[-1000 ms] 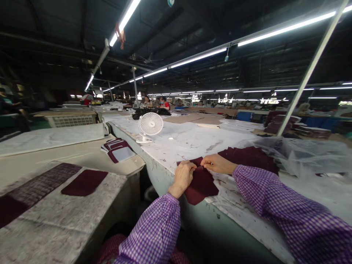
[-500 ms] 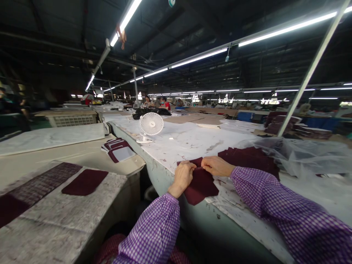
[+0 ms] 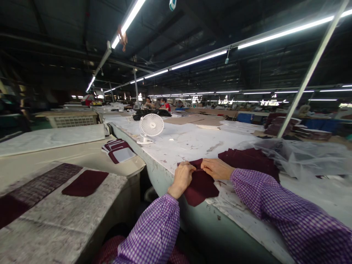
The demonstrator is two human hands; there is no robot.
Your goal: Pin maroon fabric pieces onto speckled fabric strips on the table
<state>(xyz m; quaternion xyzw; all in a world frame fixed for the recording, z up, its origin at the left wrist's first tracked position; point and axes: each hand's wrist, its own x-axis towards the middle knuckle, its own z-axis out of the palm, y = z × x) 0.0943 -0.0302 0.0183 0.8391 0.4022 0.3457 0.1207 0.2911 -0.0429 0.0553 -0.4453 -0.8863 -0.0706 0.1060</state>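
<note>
In front of me a long white counter (image 3: 189,134) is stretching away down the room, its top scuffed and marked. On the person's left, a speckled counter (image 3: 90,216) is standing apart from it across a dark gap. A clear plastic sheet (image 3: 308,157) is bunching at the right, partly covering a maroon heap (image 3: 247,161) of fabric. Nearer, a maroon piece (image 3: 200,189) is lying on the white counter, one corner hanging over the front edge. A flat maroon panel (image 3: 85,183) is resting on the speckled counter, and a small white fan (image 3: 151,125) is standing at the white counter's edge. The left hand (image 3: 183,176) is curling its fingers closed on the maroon piece's upper part; just beside it, the right hand (image 3: 217,168) is pinching the same cloth, fingertips drawn together.
</note>
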